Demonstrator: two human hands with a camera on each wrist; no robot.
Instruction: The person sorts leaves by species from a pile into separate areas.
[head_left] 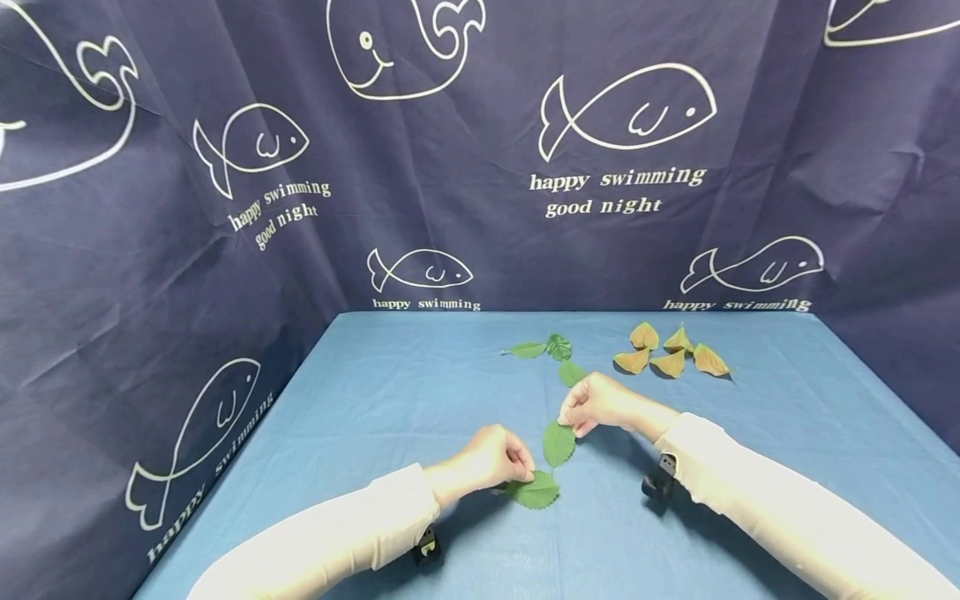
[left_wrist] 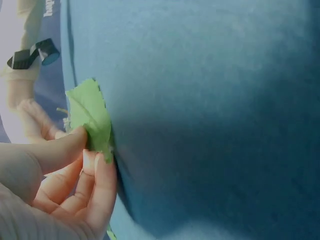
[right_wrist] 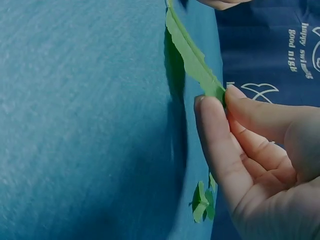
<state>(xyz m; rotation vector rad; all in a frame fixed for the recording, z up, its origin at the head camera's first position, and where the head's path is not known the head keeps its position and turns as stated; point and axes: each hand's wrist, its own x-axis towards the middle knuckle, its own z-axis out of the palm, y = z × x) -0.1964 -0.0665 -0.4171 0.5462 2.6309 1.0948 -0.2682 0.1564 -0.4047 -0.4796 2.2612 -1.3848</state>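
Observation:
My left hand [head_left: 491, 457] pinches the edge of a green leaf [head_left: 537, 490] low over the blue cloth; in the left wrist view the thumb presses the leaf [left_wrist: 90, 112] against the fingers. Just beyond it, my right hand [head_left: 600, 404] holds the top end of a second green leaf [head_left: 558, 443] between thumb and fingertip. That leaf [right_wrist: 192, 52] slants up from the cloth in the right wrist view. Its lower end comes close to the first leaf. Past the right hand lies a third green leaf [head_left: 571, 372], its near end partly hidden by the fingers.
Farther back are a darker green leaf [head_left: 558, 347] and another green leaf [head_left: 528, 350] with a stem. Several yellow-brown leaves [head_left: 670, 364] lie at the back right. Blue cloth [head_left: 390, 383] covers the table, and a dark fish-print curtain [head_left: 450, 183] stands behind and to the left.

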